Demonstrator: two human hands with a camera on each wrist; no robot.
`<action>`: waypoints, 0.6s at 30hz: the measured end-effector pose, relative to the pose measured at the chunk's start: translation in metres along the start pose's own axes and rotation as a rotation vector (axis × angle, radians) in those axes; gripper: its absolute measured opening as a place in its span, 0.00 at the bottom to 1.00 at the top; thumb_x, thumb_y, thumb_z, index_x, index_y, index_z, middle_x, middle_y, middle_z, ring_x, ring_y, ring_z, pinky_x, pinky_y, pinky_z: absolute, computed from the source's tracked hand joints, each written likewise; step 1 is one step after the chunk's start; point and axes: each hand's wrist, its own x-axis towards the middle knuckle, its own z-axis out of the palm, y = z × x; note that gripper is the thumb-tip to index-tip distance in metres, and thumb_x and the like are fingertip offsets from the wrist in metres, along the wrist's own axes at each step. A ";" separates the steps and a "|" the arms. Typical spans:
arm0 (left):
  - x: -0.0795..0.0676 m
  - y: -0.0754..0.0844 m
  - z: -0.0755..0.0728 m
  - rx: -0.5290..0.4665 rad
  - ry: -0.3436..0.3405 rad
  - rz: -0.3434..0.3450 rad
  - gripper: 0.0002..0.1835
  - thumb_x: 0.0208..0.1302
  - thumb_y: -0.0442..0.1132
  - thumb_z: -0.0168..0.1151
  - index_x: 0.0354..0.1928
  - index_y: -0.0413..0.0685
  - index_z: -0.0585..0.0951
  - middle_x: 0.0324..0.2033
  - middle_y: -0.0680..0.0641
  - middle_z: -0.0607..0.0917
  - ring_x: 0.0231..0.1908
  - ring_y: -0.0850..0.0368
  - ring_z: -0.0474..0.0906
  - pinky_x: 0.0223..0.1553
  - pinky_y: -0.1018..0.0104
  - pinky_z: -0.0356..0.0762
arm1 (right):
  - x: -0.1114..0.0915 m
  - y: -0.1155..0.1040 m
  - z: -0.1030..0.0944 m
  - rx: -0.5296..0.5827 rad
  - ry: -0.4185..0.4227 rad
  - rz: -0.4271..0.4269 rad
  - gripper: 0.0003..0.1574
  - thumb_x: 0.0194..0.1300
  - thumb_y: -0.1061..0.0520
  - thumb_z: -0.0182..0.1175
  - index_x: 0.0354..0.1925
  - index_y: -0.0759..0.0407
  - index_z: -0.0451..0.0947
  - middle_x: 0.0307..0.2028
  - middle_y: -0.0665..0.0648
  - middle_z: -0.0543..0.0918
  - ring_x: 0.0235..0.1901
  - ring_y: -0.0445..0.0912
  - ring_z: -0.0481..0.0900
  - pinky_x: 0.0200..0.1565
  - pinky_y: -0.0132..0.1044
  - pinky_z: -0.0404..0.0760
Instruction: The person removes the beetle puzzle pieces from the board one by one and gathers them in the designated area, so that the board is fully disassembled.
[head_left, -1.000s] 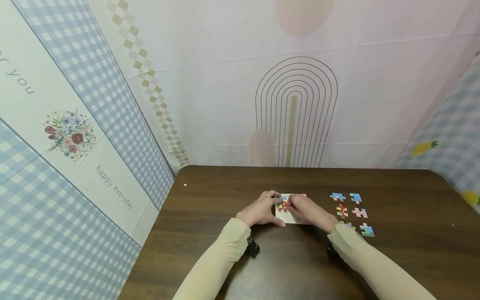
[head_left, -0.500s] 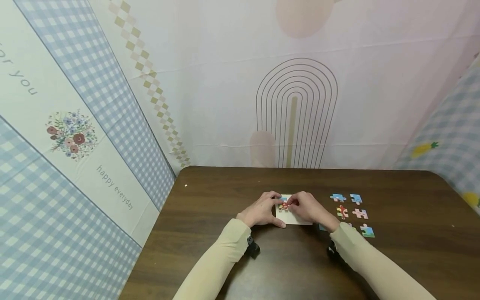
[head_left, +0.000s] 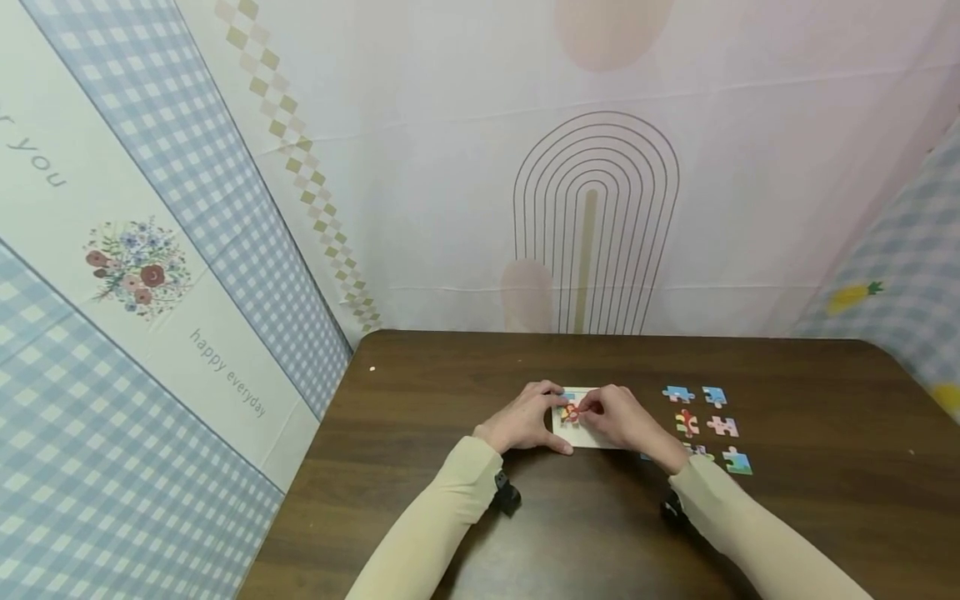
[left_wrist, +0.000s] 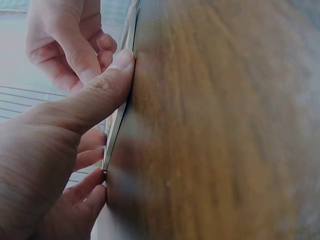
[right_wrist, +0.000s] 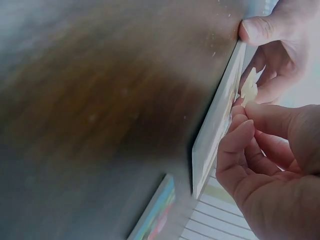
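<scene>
My left hand (head_left: 522,418) steadies a white puzzle tray (head_left: 583,437) from its left side, thumb at the near edge and fingers at the far left corner. A few colored pieces lie in the tray's upper left part. Between the thumb and fingertips of my right hand (head_left: 621,417) is a pinched jigsaw piece (right_wrist: 249,89), its pale side showing in the right wrist view, over the tray. In the left wrist view the left thumb (left_wrist: 107,87) presses the tray's edge; the piece itself is hidden there.
To the right, several loose jigsaw pieces lie on the brown table (head_left: 817,417), including a blue piece (head_left: 678,394), a red piece (head_left: 686,422), a pink piece (head_left: 722,426) and a green-blue piece (head_left: 737,460). My right forearm partly covers the nearest ones. A patterned cloth (head_left: 435,192) hangs behind.
My right hand has turned and drawn slightly right, showing the red and yellow piece at its fingertips. The left hand stays on the tray.
</scene>
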 end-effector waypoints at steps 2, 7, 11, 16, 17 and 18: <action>-0.001 0.000 0.000 -0.001 0.000 0.003 0.45 0.60 0.60 0.83 0.76 0.50 0.78 0.78 0.50 0.73 0.82 0.50 0.62 0.80 0.56 0.70 | -0.005 0.000 -0.002 -0.005 0.012 0.001 0.05 0.73 0.65 0.68 0.41 0.62 0.91 0.37 0.57 0.92 0.33 0.41 0.81 0.39 0.38 0.81; -0.003 0.000 0.001 -0.003 -0.001 0.001 0.45 0.60 0.59 0.83 0.76 0.50 0.78 0.79 0.50 0.72 0.82 0.50 0.63 0.80 0.54 0.70 | -0.018 0.006 -0.011 -0.003 0.039 0.016 0.05 0.74 0.65 0.67 0.43 0.63 0.90 0.37 0.57 0.91 0.34 0.41 0.80 0.39 0.37 0.81; -0.007 0.002 -0.001 -0.018 -0.004 -0.005 0.45 0.59 0.59 0.84 0.75 0.52 0.79 0.79 0.51 0.72 0.82 0.51 0.63 0.80 0.56 0.70 | -0.029 0.017 -0.017 0.006 0.057 0.050 0.07 0.75 0.65 0.66 0.45 0.64 0.90 0.37 0.57 0.90 0.32 0.42 0.78 0.36 0.35 0.78; -0.010 0.001 -0.001 -0.012 0.002 0.011 0.45 0.59 0.59 0.84 0.75 0.53 0.79 0.79 0.51 0.72 0.81 0.51 0.64 0.79 0.58 0.71 | -0.044 0.033 -0.027 0.012 0.081 0.109 0.07 0.75 0.63 0.67 0.46 0.65 0.89 0.37 0.58 0.89 0.32 0.44 0.76 0.33 0.34 0.75; -0.010 0.001 -0.001 -0.013 0.003 0.015 0.45 0.59 0.59 0.84 0.75 0.53 0.79 0.79 0.51 0.72 0.81 0.51 0.64 0.78 0.58 0.72 | -0.046 0.036 -0.029 0.010 0.082 0.122 0.07 0.75 0.63 0.67 0.46 0.65 0.89 0.37 0.58 0.89 0.32 0.44 0.75 0.33 0.34 0.75; -0.011 0.001 -0.001 -0.010 0.003 0.016 0.45 0.59 0.60 0.84 0.75 0.53 0.79 0.79 0.52 0.72 0.81 0.51 0.64 0.78 0.59 0.72 | -0.049 0.039 -0.031 0.002 0.087 0.127 0.06 0.75 0.63 0.67 0.45 0.65 0.89 0.37 0.58 0.89 0.32 0.44 0.76 0.33 0.34 0.75</action>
